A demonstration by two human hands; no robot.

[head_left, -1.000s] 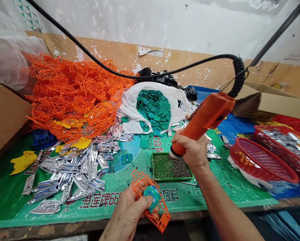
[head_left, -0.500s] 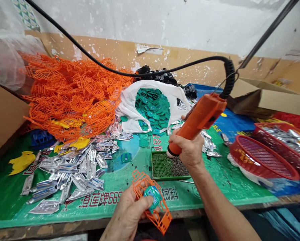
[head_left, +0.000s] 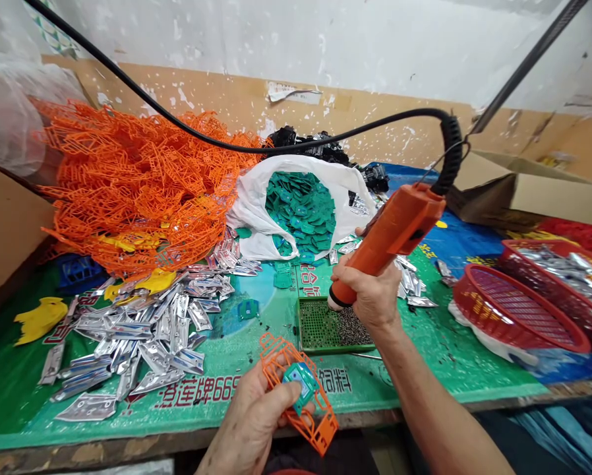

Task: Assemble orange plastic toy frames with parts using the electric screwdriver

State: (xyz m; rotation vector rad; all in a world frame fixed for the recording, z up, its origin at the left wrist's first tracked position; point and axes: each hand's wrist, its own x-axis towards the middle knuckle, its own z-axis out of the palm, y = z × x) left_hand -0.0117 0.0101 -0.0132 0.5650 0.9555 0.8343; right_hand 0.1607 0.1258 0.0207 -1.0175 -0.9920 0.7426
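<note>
My left hand (head_left: pixel 256 409) is closed on an orange plastic frame (head_left: pixel 324 432), its thumb pressing a green plastic piece (head_left: pixel 303 381) against it near the table's front edge. Wrapped round an orange electric screwdriver (head_left: pixel 387 231) is my right hand (head_left: pixel 375 290). The tool slants down to the left, its pale tip over a green perforated tray (head_left: pixel 320 346). Small dark screws (head_left: pixel 351 328) fill the tray's right part. Whether the tip touches a screw I cannot tell. Behind the tray, a white plastic bag (head_left: pixel 254 188) holds many green pieces (head_left: pixel 300 208).
Orange frames (head_left: pixel 138 178) are heaped at the back left, with silver pieces (head_left: pixel 148 336) before them. Red baskets (head_left: pixel 518 310) and a cardboard box (head_left: pixel 548 191) stand on the right. A black cable (head_left: pixel 276 148) hangs across to the screwdriver. Yellow pieces (head_left: pixel 41 320) lie at left.
Both hands keep their grips and have hardly moved; the screwdriver stays over the tray. The view has shifted very slightly.
</note>
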